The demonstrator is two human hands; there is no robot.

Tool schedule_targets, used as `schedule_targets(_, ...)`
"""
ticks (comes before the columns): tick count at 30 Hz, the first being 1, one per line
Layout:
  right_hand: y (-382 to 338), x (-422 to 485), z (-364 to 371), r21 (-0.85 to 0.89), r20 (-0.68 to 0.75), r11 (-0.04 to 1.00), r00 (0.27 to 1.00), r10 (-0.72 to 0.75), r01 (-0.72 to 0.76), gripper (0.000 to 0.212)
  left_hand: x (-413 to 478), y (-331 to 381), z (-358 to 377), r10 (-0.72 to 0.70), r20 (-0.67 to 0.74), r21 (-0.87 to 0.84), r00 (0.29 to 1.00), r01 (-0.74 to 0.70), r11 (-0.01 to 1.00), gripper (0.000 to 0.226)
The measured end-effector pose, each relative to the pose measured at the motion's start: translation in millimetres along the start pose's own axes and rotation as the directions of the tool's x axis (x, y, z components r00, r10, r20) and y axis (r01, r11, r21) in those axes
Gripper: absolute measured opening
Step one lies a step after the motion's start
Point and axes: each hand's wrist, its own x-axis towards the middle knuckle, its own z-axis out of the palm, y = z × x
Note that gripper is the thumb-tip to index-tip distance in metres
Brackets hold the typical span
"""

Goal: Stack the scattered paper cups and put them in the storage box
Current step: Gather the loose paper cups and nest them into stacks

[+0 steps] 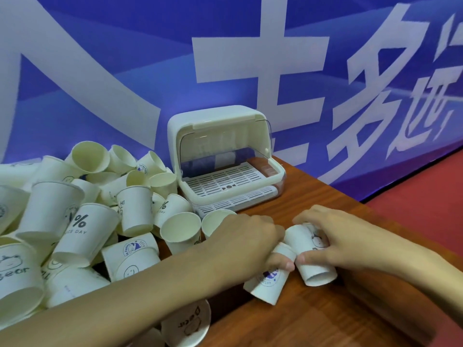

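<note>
Wooden table (313, 316) is bearing both hands, the left hand (246, 237) gripping one paper cup (266, 284) and the right hand (333, 236) another cup (314, 267), needing mouth-to-base alignment, while the open storage box (220, 151) is waiting behind.

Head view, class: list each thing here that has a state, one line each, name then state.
Storage box: lid raised, slotted tray bare.
Cup pile: loose, unstacked, some upright, some tipped.
Left hand: gripping a cup lying on its side.
Right hand: gripping a second cup, also on its side.
Table: wooden, holding everything.
</note>
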Motion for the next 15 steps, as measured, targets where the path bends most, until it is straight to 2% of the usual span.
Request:
schedule_targets(3,0,5,-9,-0.046,-0.111,0.999,0.994,-0.008,0.003,0.023,5,-8,-8,0.027,-0.132,0.123,0.991,-0.011,0.992,0.04)
schedule_targets(5,0,8,-14,-0.118,-0.221,0.993,0.975,-0.017,-0.009,0.011,10,-13,-11,0.032,-0.216,0.192,0.976,0.011,0.981,0.042)
schedule_targets(7,0,12,-14,-0.161,-0.304,0.986,0.953,-0.02,-0.03,0.014,15,-15,-10,-0.006,-0.241,0.204,0.971,0.057,0.977,0.041)
schedule_targets(9,-1,20,-6,-0.154,-0.307,0.988,0.952,-0.016,-0.033,0.018,21,-17,-4,-0.042,-0.213,0.211,0.976,0.088,0.973,0.034)
schedule_targets(12,-1,29,11,-0.09,-0.317,0.996,0.948,-0.018,-0.011,0.013,27,-22,3,-0.12,-0.154,0.189,0.981,0.148,0.971,0.02)
schedule_targets(15,6,37,17,-0.024,-0.331,1.0,0.944,0.005,-0.014,0.015,32,-29,2,-0.137,-0.186,0.221,0.973,0.178,0.959,0.018)
